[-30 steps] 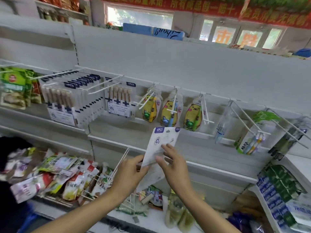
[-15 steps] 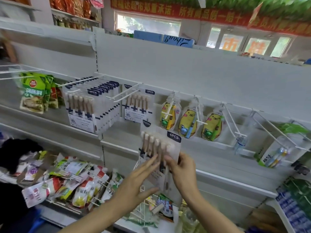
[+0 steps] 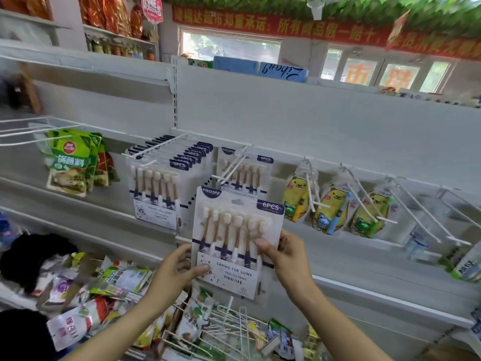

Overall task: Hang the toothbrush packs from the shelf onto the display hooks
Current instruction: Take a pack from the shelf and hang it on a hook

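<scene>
A six-piece toothbrush pack (image 3: 235, 241) is held upright at the centre of the view, its printed face toward the camera, just below and in front of a white display hook (image 3: 232, 170). The clear blister shows six brushes side by side, pale bristle heads up, with brown necks and navy-and-white handles. A dark blue "6PCS" badge sits at the card's 1 o'clock corner, the brand name at 11 o'clock, and "CARING FOR GUMS" runs across the white panel at the bottom.

The left hand (image 3: 177, 269) pinches the pack's lower edge at 8 o'clock, thumb pressed on the front of the card. The right hand (image 3: 283, 254) grips the edge at 3 o'clock, thumb laid over the handles and fingers curled behind.

At 12 o'clock from the pack, one matching pack (image 3: 244, 173) hangs at the back of that hook. At 10 o'clock, a full row of matching packs (image 3: 161, 188) fills a neighbouring hook. At 2 to 3 o'clock, three yellow bear-print children's toothbrush packs (image 3: 335, 209) hang on separate hooks. Farther out at 9 o'clock hang green seasoning pouches (image 3: 71, 162); at 7 o'clock, assorted sachets (image 3: 86, 295) lie heaped on lower wire racks. A red banner (image 3: 286, 27) with yellow characters runs along the wall at 12 o'clock.
</scene>
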The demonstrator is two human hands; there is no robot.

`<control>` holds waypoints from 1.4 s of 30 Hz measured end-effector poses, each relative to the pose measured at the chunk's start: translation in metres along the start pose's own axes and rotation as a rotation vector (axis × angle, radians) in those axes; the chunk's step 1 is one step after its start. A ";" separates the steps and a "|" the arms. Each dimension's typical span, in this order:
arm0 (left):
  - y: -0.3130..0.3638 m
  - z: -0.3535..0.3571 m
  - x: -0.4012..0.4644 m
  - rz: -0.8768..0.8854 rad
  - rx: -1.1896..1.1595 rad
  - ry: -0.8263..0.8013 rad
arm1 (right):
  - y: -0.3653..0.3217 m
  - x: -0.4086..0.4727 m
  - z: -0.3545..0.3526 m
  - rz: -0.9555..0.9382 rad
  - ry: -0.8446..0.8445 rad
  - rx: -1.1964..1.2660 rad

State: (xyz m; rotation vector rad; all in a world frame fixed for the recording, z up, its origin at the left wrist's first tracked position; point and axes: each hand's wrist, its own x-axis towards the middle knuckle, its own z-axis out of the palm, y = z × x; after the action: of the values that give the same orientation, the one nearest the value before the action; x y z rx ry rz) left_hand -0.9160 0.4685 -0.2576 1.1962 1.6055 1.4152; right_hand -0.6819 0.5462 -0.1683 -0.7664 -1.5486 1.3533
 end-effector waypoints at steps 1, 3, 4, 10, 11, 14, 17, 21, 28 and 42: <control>-0.003 -0.004 0.005 -0.005 -0.014 0.009 | 0.000 0.004 0.005 -0.002 0.004 0.009; -0.004 -0.009 0.012 -0.007 -0.035 0.013 | 0.002 0.012 0.013 0.000 0.022 0.021; -0.002 -0.011 0.016 -0.010 -0.044 0.013 | 0.003 0.017 0.017 0.001 0.029 0.032; -0.001 -0.021 0.035 0.015 -0.094 0.029 | 0.007 0.041 0.030 -0.032 0.047 0.028; -0.002 -0.022 0.038 0.013 -0.095 0.038 | 0.007 0.044 0.032 -0.041 0.047 0.016; -0.005 -0.022 0.045 0.021 -0.111 0.055 | 0.011 0.052 0.034 -0.044 0.072 0.014; -0.010 -0.020 0.052 0.019 -0.148 0.069 | 0.014 0.062 0.034 -0.038 0.100 0.034; -0.016 -0.014 0.072 0.001 -0.168 0.092 | 0.018 0.077 0.035 -0.034 0.130 0.015; -0.020 0.019 0.127 -0.044 -0.163 0.102 | 0.026 0.126 0.027 -0.021 0.245 -0.051; -0.031 0.059 0.226 -0.180 -0.255 0.186 | 0.056 0.216 0.006 0.050 0.354 -0.256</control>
State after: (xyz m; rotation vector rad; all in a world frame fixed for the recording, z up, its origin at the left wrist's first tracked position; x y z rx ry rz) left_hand -0.9475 0.7005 -0.2797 0.7737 1.5543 1.5931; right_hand -0.7782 0.7478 -0.1724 -1.1428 -1.4373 0.9967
